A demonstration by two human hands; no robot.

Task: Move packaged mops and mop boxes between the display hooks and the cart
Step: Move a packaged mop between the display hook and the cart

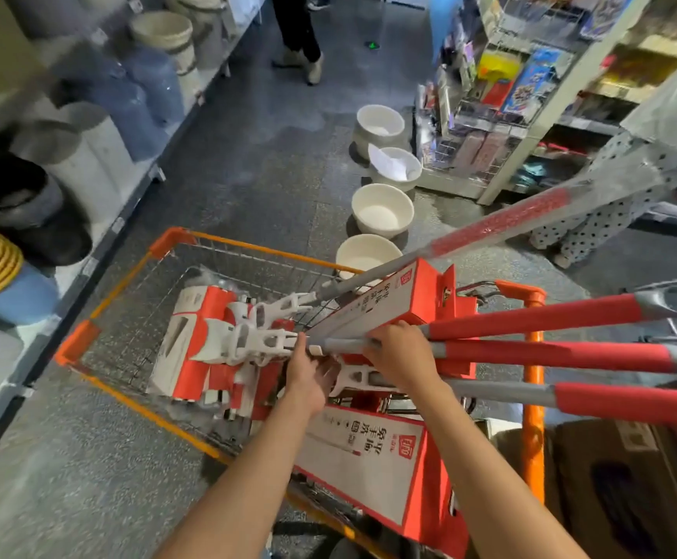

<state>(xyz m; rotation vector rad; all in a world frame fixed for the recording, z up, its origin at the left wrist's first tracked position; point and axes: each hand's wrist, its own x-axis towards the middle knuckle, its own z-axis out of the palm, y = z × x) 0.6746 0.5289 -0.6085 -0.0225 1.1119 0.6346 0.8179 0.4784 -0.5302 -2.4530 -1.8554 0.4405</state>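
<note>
Head view looks down on the orange wire shopping cart (127, 284), the largest thing below my arms. Its basket holds orange-and-white mop boxes (191, 349) lying flat ahead of my fingers, with white plastic mop heads (248, 336) resting on top of them. One long mop box (385, 304) leans on the cart's rim just beyond my right knuckles, and another mop box (369, 466) lies under my forearms, nearer to me. Several mops with grey poles and red grips (550, 316) fan out to the right of my hands, past the cart's handle end; one mop wrapped in clear plastic (502, 223) slants up beyond them.

My right hand (403, 353) curls over a grey pole (344, 344), fingers wrapped round it. My left hand (308, 377) sits just beside it, palm turned up, fingers loosely spread beneath the mop heads; I cannot tell whether they touch one.

Four white basins (381, 209) stand in a row on the floor well beyond my fingertips.
</note>
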